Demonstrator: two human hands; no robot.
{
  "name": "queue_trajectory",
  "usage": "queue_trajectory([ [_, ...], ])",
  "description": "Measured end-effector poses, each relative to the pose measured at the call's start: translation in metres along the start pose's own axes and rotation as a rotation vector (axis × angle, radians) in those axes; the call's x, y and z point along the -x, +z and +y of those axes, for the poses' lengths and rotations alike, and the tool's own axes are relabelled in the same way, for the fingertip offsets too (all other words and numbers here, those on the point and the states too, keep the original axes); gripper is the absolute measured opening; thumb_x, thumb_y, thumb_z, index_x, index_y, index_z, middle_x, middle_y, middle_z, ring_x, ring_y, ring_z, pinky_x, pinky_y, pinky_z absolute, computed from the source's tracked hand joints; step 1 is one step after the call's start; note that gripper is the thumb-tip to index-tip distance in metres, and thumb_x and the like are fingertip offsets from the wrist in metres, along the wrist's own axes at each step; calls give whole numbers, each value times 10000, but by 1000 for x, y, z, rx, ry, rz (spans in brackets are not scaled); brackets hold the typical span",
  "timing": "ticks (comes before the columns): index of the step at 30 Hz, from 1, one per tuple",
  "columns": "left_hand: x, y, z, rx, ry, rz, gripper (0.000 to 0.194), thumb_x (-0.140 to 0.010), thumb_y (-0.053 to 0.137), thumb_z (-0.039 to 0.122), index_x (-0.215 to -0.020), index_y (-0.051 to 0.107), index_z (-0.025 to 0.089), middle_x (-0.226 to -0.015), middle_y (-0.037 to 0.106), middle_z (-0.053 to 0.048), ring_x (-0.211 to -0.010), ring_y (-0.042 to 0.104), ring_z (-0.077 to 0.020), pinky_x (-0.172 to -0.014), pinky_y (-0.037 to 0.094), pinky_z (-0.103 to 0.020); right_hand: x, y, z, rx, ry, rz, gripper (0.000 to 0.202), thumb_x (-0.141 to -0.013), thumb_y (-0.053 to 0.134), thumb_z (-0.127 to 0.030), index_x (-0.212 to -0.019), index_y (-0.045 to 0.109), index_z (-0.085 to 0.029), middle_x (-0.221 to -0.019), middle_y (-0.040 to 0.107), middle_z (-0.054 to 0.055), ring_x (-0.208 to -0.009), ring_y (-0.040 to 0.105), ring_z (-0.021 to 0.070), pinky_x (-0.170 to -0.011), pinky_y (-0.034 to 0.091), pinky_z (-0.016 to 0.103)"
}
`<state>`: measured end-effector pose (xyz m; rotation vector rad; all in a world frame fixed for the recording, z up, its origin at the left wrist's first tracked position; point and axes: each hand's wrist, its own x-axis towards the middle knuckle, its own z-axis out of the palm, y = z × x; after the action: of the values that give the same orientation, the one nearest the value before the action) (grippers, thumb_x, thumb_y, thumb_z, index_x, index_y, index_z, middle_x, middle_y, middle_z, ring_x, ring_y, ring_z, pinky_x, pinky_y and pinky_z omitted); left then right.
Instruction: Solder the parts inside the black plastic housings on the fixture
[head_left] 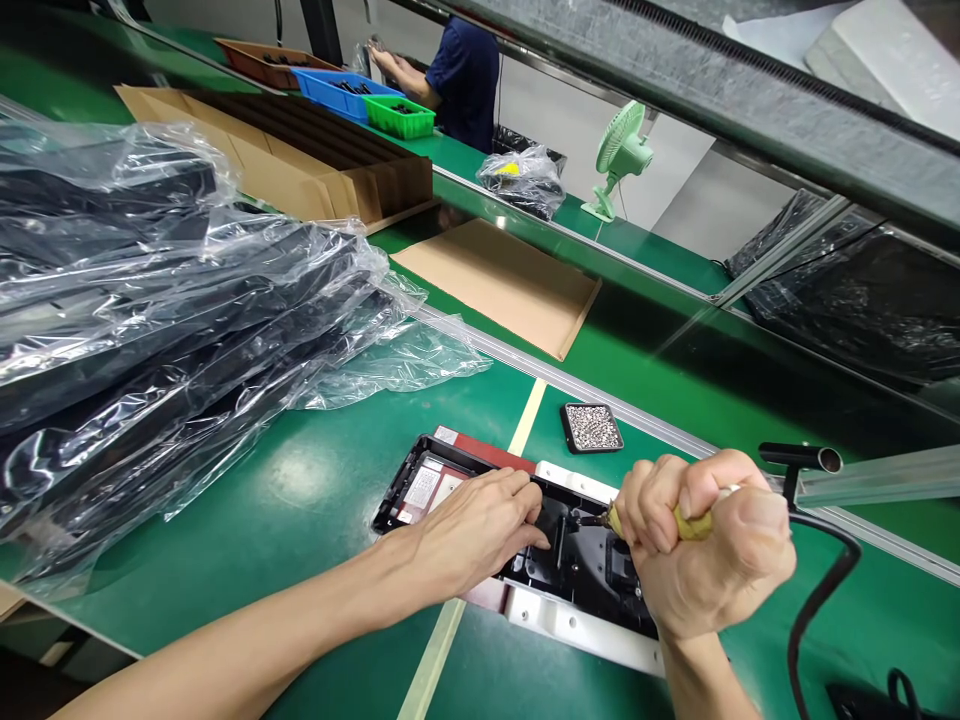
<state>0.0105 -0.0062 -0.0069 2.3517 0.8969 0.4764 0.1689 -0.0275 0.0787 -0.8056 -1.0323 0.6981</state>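
Note:
A long black plastic housing [544, 560] lies on the green bench, seated between white blocks [585, 630] on a reddish base [480, 447]. My left hand [487, 525] rests over its middle, fingers bent down onto it and thumb pointing right; the fingertips are partly hidden. My right hand [712, 540] is wrapped in a fist round a yellow-handled screwdriver [694, 522], whose dark metal tip reaches into the housing just right of my left fingers. Printed labels [421, 487] show in the housing's left end. Behind it sits a small black tray [592, 428] full of tiny metal pieces, apparently screws.
Long dark parts in clear plastic [225, 310] cover the left side. Beyond the metal rail lie a cardboard sheet [502, 280] and a divided carton [300, 160]. At right stands a metal tube [799, 457] with a black cable. A person [465, 85] works behind, near coloured bins [397, 117].

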Motion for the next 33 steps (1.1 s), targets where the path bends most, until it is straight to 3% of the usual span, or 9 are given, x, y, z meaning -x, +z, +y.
queue_trajectory([
  [15, 1, 3, -1, -7, 0, 15, 216, -986, 634, 323, -845, 548, 183, -864, 596, -5, -769, 574, -170, -651, 400, -310, 0, 1, -1, -16, 22, 24, 290, -841, 618, -259, -597, 472, -203, -387, 384, -77, -310, 304, 74, -310, 296, 199],
  [33, 4, 6, -5, -9, 28, 32, 227, -997, 620, 333, -853, 509, 195, -868, 580, 9, -791, 574, -165, -672, 401, -306, -1, 1, 0, -20, 22, 15, 291, -871, 587, -263, -606, 483, -201, -388, 385, -72, -314, 299, 75, -303, 292, 197],
])
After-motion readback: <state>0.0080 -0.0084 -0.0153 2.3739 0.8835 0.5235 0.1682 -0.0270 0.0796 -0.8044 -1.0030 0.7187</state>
